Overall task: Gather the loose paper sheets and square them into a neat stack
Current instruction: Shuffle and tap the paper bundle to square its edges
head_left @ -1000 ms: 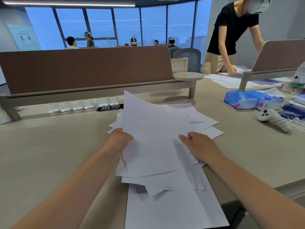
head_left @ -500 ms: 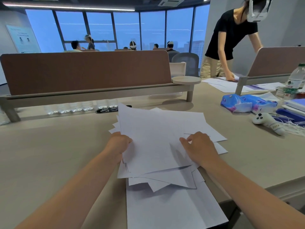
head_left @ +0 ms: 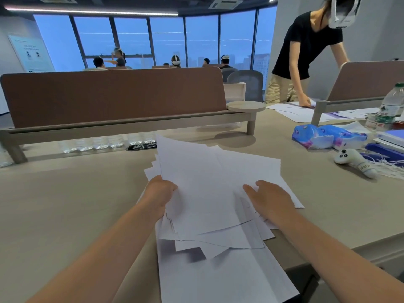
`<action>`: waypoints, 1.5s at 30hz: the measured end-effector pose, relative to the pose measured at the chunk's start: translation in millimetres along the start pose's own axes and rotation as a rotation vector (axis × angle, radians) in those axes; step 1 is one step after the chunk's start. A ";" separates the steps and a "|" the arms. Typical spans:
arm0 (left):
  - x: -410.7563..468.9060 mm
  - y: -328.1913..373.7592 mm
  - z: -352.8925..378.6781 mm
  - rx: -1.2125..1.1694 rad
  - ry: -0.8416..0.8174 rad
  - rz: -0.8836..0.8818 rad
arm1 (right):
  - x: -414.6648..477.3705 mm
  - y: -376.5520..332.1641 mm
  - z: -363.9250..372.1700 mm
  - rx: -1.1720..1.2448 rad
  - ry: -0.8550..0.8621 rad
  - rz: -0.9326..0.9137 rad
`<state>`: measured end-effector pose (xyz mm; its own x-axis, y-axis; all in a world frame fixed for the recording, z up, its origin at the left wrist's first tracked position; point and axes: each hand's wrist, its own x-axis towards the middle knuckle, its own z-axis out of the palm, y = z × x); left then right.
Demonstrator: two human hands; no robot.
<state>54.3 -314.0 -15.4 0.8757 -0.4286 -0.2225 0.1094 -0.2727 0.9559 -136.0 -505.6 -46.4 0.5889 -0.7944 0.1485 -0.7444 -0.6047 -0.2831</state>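
Loose sheets (head_left: 203, 189) fanned and askew on the table (head_left: 65, 204), between both hands.

Left hand (head_left: 160, 192) clamped on the pile's left edge, fingers tucked under; right hand (head_left: 270, 199) flat on top, fingers apart, gripping nothing. More sheets just below both hands, overhanging the near table edge. Well right of the right hand: toy (head_left: 354, 161), tissue packs (head_left: 328, 136), bottle (head_left: 390, 108). Beyond the pile, a brown divider (head_left: 109, 95); farther right, another person (head_left: 303, 51) bent over papers.

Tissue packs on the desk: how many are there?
2: the left tissue pack and the right tissue pack lie touching, right of the paper sheets. None seems hidden.
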 end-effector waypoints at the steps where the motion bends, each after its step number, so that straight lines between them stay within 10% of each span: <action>1: 0.5 -0.7 0.9 0.001 -0.001 -0.002 | -0.9 0.4 -0.4 -0.050 0.044 -0.010; 45: -11.2 -0.1 27.8 -0.119 -0.168 -0.016 | -10.9 -0.6 -9.4 0.227 -0.031 0.104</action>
<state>31.4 -333.2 -18.3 0.7840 -0.5651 -0.2570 0.1859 -0.1813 0.9657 -145.0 -497.1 -38.9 0.5245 -0.8477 0.0792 -0.7142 -0.4888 -0.5011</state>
